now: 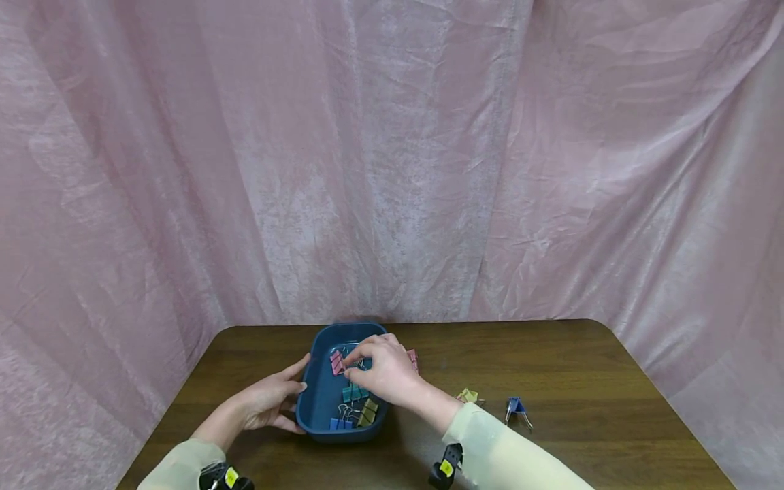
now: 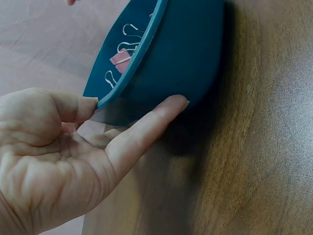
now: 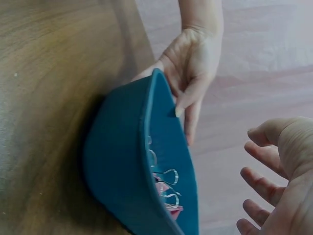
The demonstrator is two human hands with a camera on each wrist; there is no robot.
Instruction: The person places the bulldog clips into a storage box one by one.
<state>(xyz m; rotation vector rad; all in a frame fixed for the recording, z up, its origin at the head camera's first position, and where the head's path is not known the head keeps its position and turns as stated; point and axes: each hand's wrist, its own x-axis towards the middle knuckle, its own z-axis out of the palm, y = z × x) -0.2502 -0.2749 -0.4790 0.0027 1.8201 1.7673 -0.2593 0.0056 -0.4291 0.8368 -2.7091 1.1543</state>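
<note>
A dark blue plastic bin (image 1: 314, 408) stands at the table's left. In it lie binder clips: a pink binder clip (image 1: 336, 363), a teal binder clip (image 1: 354, 393), a blue binder clip (image 1: 340, 424) and a yellow binder clip (image 1: 368, 413). My left hand (image 1: 267, 403) holds the bin's left side, thumb at the rim and fingers along the outer wall. Over the bin hovers my right hand (image 1: 386, 369), its fingers loosely bent and spread. The right wrist view shows that hand (image 3: 286, 181) with nothing in it. Some clips are hidden beneath it in the head view.
On the brown wooden table (image 1: 588, 381), another pink binder clip (image 1: 413, 358) peeks out behind my right hand. Farther right lie another yellow binder clip (image 1: 468, 395), close to my right sleeve, and another blue binder clip (image 1: 516, 407). A pink curtain (image 1: 392, 170) hangs behind the table.
</note>
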